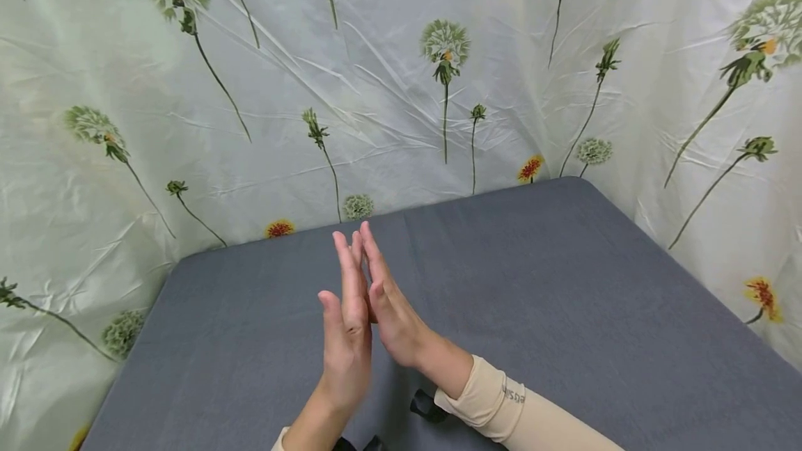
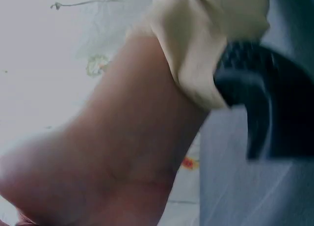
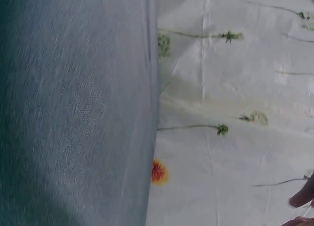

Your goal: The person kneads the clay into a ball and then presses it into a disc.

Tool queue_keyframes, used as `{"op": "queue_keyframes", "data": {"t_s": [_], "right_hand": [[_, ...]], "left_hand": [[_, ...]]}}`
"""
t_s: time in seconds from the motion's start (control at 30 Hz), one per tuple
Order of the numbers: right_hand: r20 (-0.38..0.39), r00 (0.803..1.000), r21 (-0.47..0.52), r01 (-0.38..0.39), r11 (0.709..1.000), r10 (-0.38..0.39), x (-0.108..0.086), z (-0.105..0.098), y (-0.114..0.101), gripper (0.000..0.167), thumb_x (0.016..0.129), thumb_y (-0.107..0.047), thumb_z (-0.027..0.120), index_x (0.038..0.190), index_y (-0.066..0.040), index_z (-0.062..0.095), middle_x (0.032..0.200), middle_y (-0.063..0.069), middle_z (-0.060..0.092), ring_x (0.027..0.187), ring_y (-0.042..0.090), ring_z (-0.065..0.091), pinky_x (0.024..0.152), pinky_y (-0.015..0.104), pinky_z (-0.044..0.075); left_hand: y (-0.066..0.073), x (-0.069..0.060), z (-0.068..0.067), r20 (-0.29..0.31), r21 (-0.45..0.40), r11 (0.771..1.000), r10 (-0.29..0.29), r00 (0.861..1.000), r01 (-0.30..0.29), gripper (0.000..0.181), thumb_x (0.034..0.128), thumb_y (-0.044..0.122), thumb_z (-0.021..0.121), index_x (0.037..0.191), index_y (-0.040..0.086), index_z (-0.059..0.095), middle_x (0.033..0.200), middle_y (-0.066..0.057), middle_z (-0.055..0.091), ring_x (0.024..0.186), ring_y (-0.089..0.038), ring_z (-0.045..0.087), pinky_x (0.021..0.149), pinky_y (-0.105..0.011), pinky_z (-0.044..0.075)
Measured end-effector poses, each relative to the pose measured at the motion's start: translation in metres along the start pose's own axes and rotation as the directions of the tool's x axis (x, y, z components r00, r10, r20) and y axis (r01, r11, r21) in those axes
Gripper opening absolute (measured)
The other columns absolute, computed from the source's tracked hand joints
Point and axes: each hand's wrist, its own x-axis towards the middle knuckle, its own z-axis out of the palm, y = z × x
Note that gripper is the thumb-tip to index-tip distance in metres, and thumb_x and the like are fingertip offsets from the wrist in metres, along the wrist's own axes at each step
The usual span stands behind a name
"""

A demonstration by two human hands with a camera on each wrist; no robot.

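Note:
In the head view both hands are raised above the grey cloth surface [image 1: 501,284], palms turned toward each other. My left hand [image 1: 348,339] points upward with straight fingers, its thumb apart from them. The right hand [image 1: 398,322] leans in from the right, fingers also straight and angled up to the left. Their fingers meet or nearly meet near the top; the exact contact is hidden. Neither hand holds anything. A bare wrist [image 2: 132,123] and cream sleeve [image 2: 196,44] fill much of the left wrist view. Dark, blurred fingertips [image 3: 302,198] show at the right wrist view's corner.
A white curtain [image 1: 388,103] printed with dandelions and orange flowers hangs behind and beside the grey surface. Black devices sit at the wrists, one under the right sleeve [image 1: 427,406]. The grey surface has a rounded far corner [image 1: 583,183].

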Motion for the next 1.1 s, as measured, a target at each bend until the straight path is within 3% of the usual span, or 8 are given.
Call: {"op": "queue_keyframes", "data": {"t_s": [0.1, 0.27, 0.4, 0.5, 0.73, 0.83, 1.0, 1.1], "right_hand": [[0.014, 1.0, 0.023, 0.002, 1.0, -0.002, -0.001, 0.006, -0.004, 0.088, 0.106, -0.078, 0.005, 0.173, -0.024, -0.013, 0.183, -0.004, -0.005, 0.17, 0.021, -0.002, 0.131, 0.069, 0.013], [0.016, 0.999, 0.013, 0.035, 0.999, -0.035, -0.003, 0.011, -0.012, 0.082, 0.11, -0.07, 0.002, 0.174, -0.02, -0.01, 0.183, -0.003, -0.004, 0.17, 0.02, -0.002, 0.134, 0.063, 0.004], [0.016, 0.999, 0.009, 0.046, 0.999, -0.046, -0.005, 0.014, -0.019, 0.08, 0.111, -0.067, 0.001, 0.174, -0.018, -0.009, 0.183, -0.002, -0.006, 0.17, 0.021, -0.003, 0.136, 0.059, 0.003], [0.008, 0.998, -0.019, 0.059, 0.998, -0.059, -0.007, 0.015, -0.024, 0.081, 0.11, -0.068, -0.001, 0.174, -0.017, -0.008, 0.183, 0.0, -0.006, 0.17, 0.023, -0.003, 0.135, 0.063, 0.004], [-0.032, 0.994, -0.062, 0.106, 0.992, -0.108, -0.005, 0.011, -0.029, 0.086, 0.108, -0.071, -0.001, 0.174, -0.016, -0.005, 0.183, 0.003, 0.003, 0.17, 0.026, 0.006, 0.132, 0.069, 0.005], [-0.049, 0.992, -0.064, 0.117, 0.991, -0.12, -0.003, 0.008, -0.029, 0.088, 0.108, -0.074, 0.0, 0.174, -0.017, -0.005, 0.183, 0.003, 0.006, 0.17, 0.025, 0.007, 0.131, 0.07, 0.006], [-0.083, 0.987, -0.045, 0.135, 0.99, -0.139, 0.002, -0.001, -0.03, 0.092, 0.105, -0.079, 0.003, 0.175, -0.019, -0.005, 0.183, 0.004, 0.008, 0.169, 0.024, 0.009, 0.13, 0.071, 0.005], [-0.099, 0.983, -0.041, 0.152, 0.988, -0.155, 0.005, -0.008, -0.03, 0.094, 0.105, -0.08, 0.004, 0.175, -0.019, -0.005, 0.182, 0.006, 0.009, 0.169, 0.024, 0.008, 0.131, 0.07, 0.0]], "left_hand": [[0.0, 0.001, -0.004, -0.032, 0.032, 0.999, 0.012, 0.999, -0.011, 0.07, 0.1062, 0.072, -0.006, 0.166, 0.041, -0.025, 0.179, 0.016, -0.017, 0.166, -0.011, -0.022, 0.127, -0.07, -0.015], [-0.005, 0.005, -0.009, -0.066, 0.072, 0.997, 0.034, 0.997, -0.029, 0.072, 0.1071, 0.072, -0.003, 0.167, 0.038, -0.024, 0.179, 0.016, -0.016, 0.168, -0.011, -0.016, 0.131, -0.061, -0.015], [-0.014, 0.009, -0.014, -0.083, 0.115, 0.993, 0.036, 0.996, -0.027, 0.073, 0.1088, 0.07, -0.001, 0.168, 0.033, -0.025, 0.179, 0.015, -0.019, 0.167, -0.014, -0.019, 0.131, -0.063, -0.015], [-0.019, 0.01, -0.017, -0.083, 0.118, 0.993, 0.024, 0.996, -0.014, 0.073, 0.1098, 0.068, -0.001, 0.167, 0.031, -0.027, 0.178, 0.014, -0.024, 0.166, -0.015, -0.024, 0.129, -0.065, -0.018], [-0.027, 0.01, -0.013, -0.013, 0.041, 0.999, 0.001, 1.0, 0.0, 0.065, 0.1111, 0.062, -0.005, 0.166, 0.034, -0.028, 0.174, 0.024, -0.029, 0.165, -0.012, -0.025, 0.132, -0.06, -0.016], [-0.029, 0.009, -0.009, 0.029, 0.007, 1.0, -0.004, 1.0, 0.004, 0.064, 0.1111, 0.06, -0.007, 0.166, 0.033, -0.028, 0.173, 0.024, -0.03, 0.167, -0.016, -0.021, 0.132, -0.061, -0.014], [-0.031, 0.006, 0.0, 0.088, -0.019, 0.998, -0.062, 0.994, 0.064, 0.065, 0.1094, 0.062, -0.01, 0.165, 0.035, -0.03, 0.174, 0.021, -0.028, 0.167, -0.022, -0.021, 0.127, -0.07, -0.019], [-0.03, 0.003, 0.007, 0.128, -0.044, 0.994, -0.092, 0.988, 0.098, 0.068, 0.1084, 0.064, -0.01, 0.164, 0.033, -0.032, 0.176, 0.016, -0.028, 0.164, -0.023, -0.029, 0.124, -0.073, -0.021]]}}
